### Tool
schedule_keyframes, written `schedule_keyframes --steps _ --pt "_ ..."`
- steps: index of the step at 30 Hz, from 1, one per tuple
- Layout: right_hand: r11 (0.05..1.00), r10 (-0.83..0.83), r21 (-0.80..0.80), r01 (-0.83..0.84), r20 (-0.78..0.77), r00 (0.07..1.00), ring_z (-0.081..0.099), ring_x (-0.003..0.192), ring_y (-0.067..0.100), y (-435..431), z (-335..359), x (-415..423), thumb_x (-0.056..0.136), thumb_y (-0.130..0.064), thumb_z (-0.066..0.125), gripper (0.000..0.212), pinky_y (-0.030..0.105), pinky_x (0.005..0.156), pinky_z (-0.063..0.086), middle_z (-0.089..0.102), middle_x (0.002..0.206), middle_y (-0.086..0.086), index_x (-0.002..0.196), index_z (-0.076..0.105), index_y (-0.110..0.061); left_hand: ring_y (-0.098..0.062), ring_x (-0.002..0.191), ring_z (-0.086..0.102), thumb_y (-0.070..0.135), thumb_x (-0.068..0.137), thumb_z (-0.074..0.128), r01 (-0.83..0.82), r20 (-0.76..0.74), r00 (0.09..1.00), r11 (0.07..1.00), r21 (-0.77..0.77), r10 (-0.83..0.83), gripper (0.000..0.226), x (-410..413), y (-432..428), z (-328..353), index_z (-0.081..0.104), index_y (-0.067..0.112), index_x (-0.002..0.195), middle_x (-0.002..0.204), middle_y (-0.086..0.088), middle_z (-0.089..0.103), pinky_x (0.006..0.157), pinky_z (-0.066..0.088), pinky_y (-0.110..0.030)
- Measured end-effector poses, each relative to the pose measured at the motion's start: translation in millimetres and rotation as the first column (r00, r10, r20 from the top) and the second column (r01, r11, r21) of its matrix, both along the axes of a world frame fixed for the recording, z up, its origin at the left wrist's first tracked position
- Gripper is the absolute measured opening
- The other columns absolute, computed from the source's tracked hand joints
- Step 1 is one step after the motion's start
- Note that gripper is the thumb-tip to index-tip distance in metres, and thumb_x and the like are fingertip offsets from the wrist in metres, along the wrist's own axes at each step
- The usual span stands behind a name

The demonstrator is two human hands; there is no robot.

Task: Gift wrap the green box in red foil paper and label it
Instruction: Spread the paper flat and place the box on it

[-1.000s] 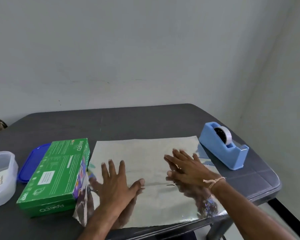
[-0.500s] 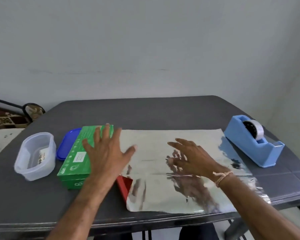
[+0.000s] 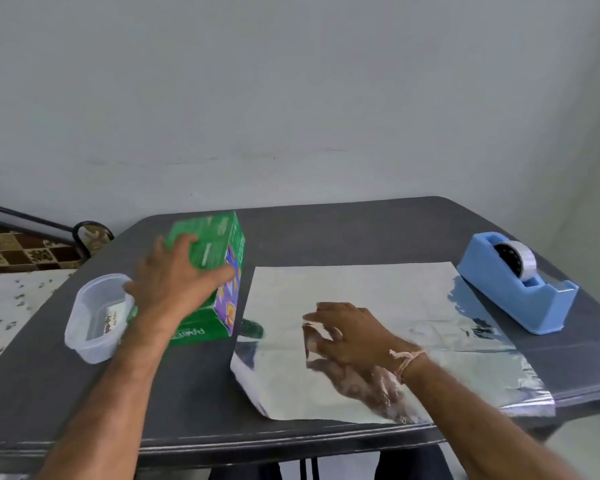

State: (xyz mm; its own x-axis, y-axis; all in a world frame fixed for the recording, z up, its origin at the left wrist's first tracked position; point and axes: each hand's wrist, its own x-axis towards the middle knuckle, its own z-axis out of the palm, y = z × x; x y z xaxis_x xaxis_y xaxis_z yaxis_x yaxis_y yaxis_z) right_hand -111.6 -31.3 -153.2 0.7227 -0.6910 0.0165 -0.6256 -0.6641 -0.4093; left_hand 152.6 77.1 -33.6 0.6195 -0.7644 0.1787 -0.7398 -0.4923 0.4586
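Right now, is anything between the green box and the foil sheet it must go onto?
Only the right hand, touching the middle of the foil sheet. The left hand grips the green box just left of it.

Shot from head height at the near edge of a dark grey table (image 3: 291, 230), facing forward and tilted down. Wide-angle, bowing the table edges and giving the upper half to a pale wall (image 3: 291, 98). Close enough to take in both forearms, entering from the bottom corners, with the left hand (image 3: 174, 282) at centre-left gripping the green box (image 3: 219, 244) and the right hand (image 3: 350, 334) just right of centre over the foil sheet (image 3: 378, 292). Bounded at far left by a clear container (image 3: 94, 320) and patterned floor (image 3: 14, 251), at far right by a blue tape dispenser (image 3: 513, 289).
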Motion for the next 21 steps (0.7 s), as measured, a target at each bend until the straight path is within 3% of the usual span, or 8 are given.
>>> schedule_keyframes --steps 1,3,5,8,12,15,18,21 --pt "0.988 -0.046 0.153 0.018 0.182 0.982 0.052 0.134 0.014 3.2 3.2 0.9 0.094 -0.068 0.051 0.059 0.040 0.115 0.042 0.048 0.153 -0.008 0.147 0.046 -0.042 -0.036 0.135 0.043 0.072 0.055 0.065 0.041 -0.007 0.999 0.997 -0.065 -0.042 0.096 -6.8 -0.3 12.2 0.046 0.035 0.142 0.147 -0.010 0.044 0.106 0.040 -0.056" --pt "0.842 -0.294 0.539 -0.035 0.512 0.807 0.058 0.129 0.013 7.8 18.6 5.1 0.089 -0.072 0.052 0.061 0.037 0.109 0.049 0.057 0.145 -0.006 0.143 0.049 -0.042 -0.035 0.132 0.046 0.071 0.057 0.067 0.137 -0.019 0.990 0.983 -0.120 -0.140 0.097 -31.1 -7.4 25.5 0.046 0.032 0.143 0.144 -0.010 0.049 0.106 0.041 -0.047" --pt "0.595 -0.531 0.774 -0.217 0.581 0.617 0.066 0.120 0.021 5.6 38.0 10.2 0.082 -0.083 0.048 0.067 0.047 0.100 0.055 0.063 0.137 -0.002 0.136 0.053 -0.044 -0.034 0.133 0.045 0.074 0.053 0.063 0.222 0.047 0.975 0.973 -0.064 -0.219 0.104 -68.8 -19.6 21.7 0.042 0.031 0.146 0.148 -0.010 0.043 0.106 0.041 -0.045" --pt "0.521 -0.623 0.800 -0.298 0.595 0.507 0.068 0.109 0.031 -3.4 49.6 6.0 0.092 -0.072 0.050 0.064 0.050 0.090 0.055 0.069 0.128 0.013 0.136 0.063 -0.027 -0.032 0.146 0.030 0.084 0.060 0.065 0.386 0.073 0.918 0.921 0.057 -0.389 0.112 -118.8 -34.2 -3.2 0.030 0.033 0.154 0.164 -0.006 0.023 0.115 0.034 -0.052" --pt "0.529 -0.779 0.841 -0.117 0.535 0.327 0.072 0.105 0.042 -17.9 33.5 -36.7 0.082 -0.041 0.079 0.076 0.048 0.079 0.061 0.070 0.121 0.024 0.141 0.048 -0.004 -0.017 0.145 0.040 0.078 0.078 0.058 0.570 -0.417 0.688 0.798 -0.198 -0.594 0.089 -115.5 -45.9 -26.4 0.037 0.036 0.154 0.162 0.007 0.035 0.116 0.037 -0.042" --pt "0.489 -0.799 0.870 -0.059 0.474 0.371 0.072 0.104 0.041 -20.2 30.0 -72.4 0.088 -0.041 0.075 0.064 0.048 0.082 0.061 0.072 0.119 0.023 0.135 0.054 -0.003 -0.018 0.154 0.022 0.085 0.085 0.030 0.589 -0.190 0.789 0.807 -0.035 -0.585 0.090 -97.1 -58.9 -76.5 0.026 0.035 0.159 0.168 0.005 0.025 0.121 0.027 -0.048" --pt "0.447 -0.781 0.892 -0.071 0.428 0.455 0.074 0.098 0.037 -17.4 33.5 -86.7 0.095 -0.041 0.066 0.050 0.045 0.083 0.063 0.073 0.115 0.022 0.127 0.062 -0.002 -0.024 0.158 0.001 0.097 0.063 -0.016 0.519 0.001 0.844 0.817 0.249 -0.536 0.121 -83.9 -62.9 -129.3 0.012 0.034 0.162 0.172 -0.001 0.005 0.123 0.009 -0.058" --pt "0.435 -0.772 0.897 -0.083 0.419 0.478 0.075 0.093 0.034 -15.7 36.8 -82.5 0.097 -0.040 0.064 0.049 0.044 0.083 0.063 0.073 0.115 0.022 0.126 0.064 -0.001 -0.024 0.158 -0.001 0.089 0.058 -0.031 0.462 0.114 0.852 0.837 0.293 -0.511 0.125 -70.9 -65.9 -147.1 0.011 0.036 0.162 0.172 0.001 0.002 0.122 0.006 -0.059"
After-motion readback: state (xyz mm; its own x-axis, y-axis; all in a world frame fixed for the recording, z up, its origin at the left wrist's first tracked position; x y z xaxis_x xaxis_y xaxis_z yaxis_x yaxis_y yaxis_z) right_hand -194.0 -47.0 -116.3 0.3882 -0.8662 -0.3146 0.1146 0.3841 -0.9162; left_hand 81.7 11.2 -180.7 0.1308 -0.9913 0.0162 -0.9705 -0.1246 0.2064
